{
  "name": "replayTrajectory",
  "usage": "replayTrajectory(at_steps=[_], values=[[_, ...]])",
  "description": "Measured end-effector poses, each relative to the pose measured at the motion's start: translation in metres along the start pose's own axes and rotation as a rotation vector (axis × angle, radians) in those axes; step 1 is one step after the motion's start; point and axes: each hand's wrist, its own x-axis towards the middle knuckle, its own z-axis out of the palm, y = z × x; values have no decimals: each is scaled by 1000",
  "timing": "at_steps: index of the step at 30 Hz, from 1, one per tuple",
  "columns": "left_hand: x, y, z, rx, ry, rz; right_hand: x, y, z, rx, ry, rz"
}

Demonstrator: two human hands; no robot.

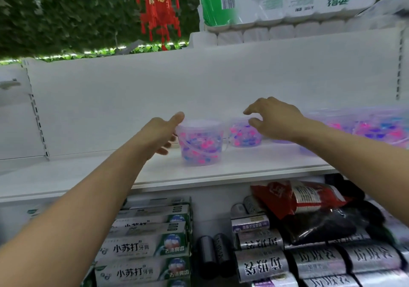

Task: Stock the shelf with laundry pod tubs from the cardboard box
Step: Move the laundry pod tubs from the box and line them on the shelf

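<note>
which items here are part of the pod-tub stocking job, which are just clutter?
Job: front pod tub, rear pod tub, tubs at right, white shelf, left hand, right hand.
Not job: toothpaste boxes, silver rolls, red bag, tissue pack, red ornament.

Both arms outstretched; left hand (160, 132) open, thumb up; right hand (273, 119) open, fingers loosely curved.

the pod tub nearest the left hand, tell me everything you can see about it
The pod tub is a clear plastic bucket with a whitish lid on and a thin clear handle hanging down its front. It is filled with pink, blue and purple pods. It stands upright on the white shelf, in front and to the left of a second tub. The left hand is at its left side, thumb by the rim; firm contact cannot be confirmed.
</note>
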Motion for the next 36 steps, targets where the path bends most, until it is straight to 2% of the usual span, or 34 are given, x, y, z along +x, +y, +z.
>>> replayTrajectory(at_steps=[2, 3, 5, 7, 9, 15, 19, 28, 32, 34, 36], values=[[-4, 1, 5, 158, 204, 198, -6, 2, -6, -8, -2, 2], [-9, 2, 7, 165, 265, 319, -8, 4, -9, -11, -6, 6], [-23, 6, 11, 232, 272, 524, -10, 8, -13, -16, -11, 14], [-37, 11, 17, 472, 205, 599, -11, 11, -13, -9, -19, 12], [-38, 15, 21, 634, 190, 612, -10, 11, -12, 5, -56, -1], [5, 20, 31, 650, 138, 543, 0, 8, 5, -67, -203, -27], [34, 16, 41, 659, 142, 515, 5, 8, 15, -105, -242, -11], [64, 14, 49, 772, 148, 559, 8, 5, 25, -116, -208, -1], [60, 20, 40, 789, -3, 528, 5, 5, 21, -111, -212, 4], [47, 25, 35, 750, -38, 539, -2, 3, 14, -90, -147, 4], [26, 29, 33, 666, 53, 611, -17, 2, 4, -70, -28, -9]])
